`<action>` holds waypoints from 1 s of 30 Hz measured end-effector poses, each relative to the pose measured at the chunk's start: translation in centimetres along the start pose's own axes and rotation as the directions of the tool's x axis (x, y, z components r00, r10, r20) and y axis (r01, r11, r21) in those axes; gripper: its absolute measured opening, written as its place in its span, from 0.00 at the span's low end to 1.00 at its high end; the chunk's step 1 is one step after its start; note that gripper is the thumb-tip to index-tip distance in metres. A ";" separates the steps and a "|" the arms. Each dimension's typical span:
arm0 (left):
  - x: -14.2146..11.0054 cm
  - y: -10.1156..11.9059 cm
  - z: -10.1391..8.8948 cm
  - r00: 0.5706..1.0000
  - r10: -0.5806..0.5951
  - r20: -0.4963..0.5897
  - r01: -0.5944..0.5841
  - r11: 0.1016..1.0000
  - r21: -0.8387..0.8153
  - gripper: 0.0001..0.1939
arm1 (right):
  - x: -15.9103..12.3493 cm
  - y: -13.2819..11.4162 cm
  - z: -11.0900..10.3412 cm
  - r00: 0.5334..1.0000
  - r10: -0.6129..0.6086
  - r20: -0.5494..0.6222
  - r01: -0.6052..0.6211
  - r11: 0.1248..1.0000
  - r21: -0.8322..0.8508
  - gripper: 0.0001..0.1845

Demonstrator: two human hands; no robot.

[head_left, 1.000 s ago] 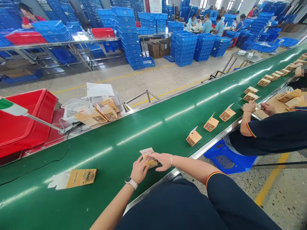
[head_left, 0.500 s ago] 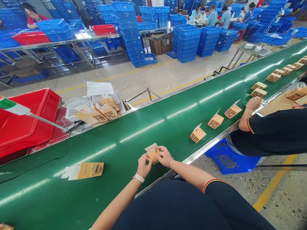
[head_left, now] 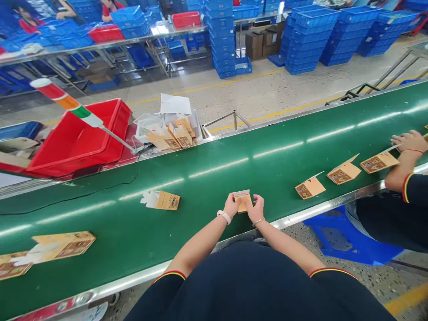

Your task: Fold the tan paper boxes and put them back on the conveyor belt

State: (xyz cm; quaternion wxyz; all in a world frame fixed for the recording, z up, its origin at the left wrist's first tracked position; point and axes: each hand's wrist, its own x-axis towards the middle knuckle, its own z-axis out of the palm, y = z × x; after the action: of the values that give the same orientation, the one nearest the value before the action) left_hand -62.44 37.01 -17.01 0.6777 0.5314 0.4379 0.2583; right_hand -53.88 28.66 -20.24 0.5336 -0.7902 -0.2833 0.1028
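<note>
A small tan cardboard box [head_left: 244,206] with a raised pale flap is on the near side of the green conveyor belt [head_left: 207,183]. My left hand [head_left: 231,206] grips its left side, thumb on the front face. From the right, my right hand [head_left: 256,209] presses its thumb against the box, the index finger raised a little. Left of my hands lies a flattened printed carton [head_left: 163,200] with white flaps spread. Farther left is another open carton [head_left: 68,245], beside a partly cut-off one. To the right stand folded boxes [head_left: 310,188] with their lids up.
A co-worker's hand [head_left: 412,141] touches a box at the right. Beyond the belt are a red bin [head_left: 90,133], a signal light pole [head_left: 72,106] and a heap of cartons [head_left: 180,133]. A blue stool [head_left: 347,236] stands below the belt's near edge.
The view has swung left, and more cartons show on the left of the belt. My hands still hold the box; my right index finger has lifted off it. The co-worker's hand has reached to another box.
</note>
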 end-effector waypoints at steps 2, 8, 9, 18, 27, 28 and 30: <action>-0.6 -0.2 -0.4 1.000 0.014 -0.024 -0.015 1.000 -0.025 0.16 | -0.6 -0.7 -0.8 0.990 -0.139 -0.014 0.137 0.984 -0.118 0.31; -4.4 -2.6 -5.2 0.986 0.016 -0.165 -0.008 0.999 0.047 0.15 | -0.7 -2.1 -2.4 0.896 -0.440 0.054 0.406 0.765 -0.500 0.22; -4.9 -3.1 -6.4 0.979 0.013 -0.204 -0.002 0.999 0.054 0.15 | -0.4 -2.0 -2.9 0.897 -0.440 0.052 0.398 0.751 -0.527 0.19; -3.1 0.3 -19.1 0.493 0.278 -0.825 -0.036 0.953 0.300 0.47 | 1.2 -1.1 -9.3 0.793 -0.608 -0.038 0.496 0.680 -0.540 0.32; 1.0 4.0 -16.1 0.781 0.299 -0.548 -0.196 0.951 0.240 0.35 | -1.6 -6.3 -1.5 0.639 -0.705 0.308 0.748 0.663 -0.033 0.24; 0.5 3.6 -15.3 0.824 0.323 -0.465 -0.231 0.942 0.245 0.35 | -1.6 -6.8 -0.2 0.617 -0.707 0.346 0.748 0.663 0.023 0.24; -1.1 2.5 -14.0 0.893 0.367 -0.260 -0.298 0.916 0.269 0.35 | -1.3 -7.6 2.0 0.615 -0.702 0.361 0.727 0.681 0.085 0.26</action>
State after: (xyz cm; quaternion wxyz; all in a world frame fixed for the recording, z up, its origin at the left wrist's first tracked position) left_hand -74.86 43.76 -15.05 0.4834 0.6247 0.4655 0.3993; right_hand -58.48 31.57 -14.40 0.4400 -0.5962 -0.6713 0.0167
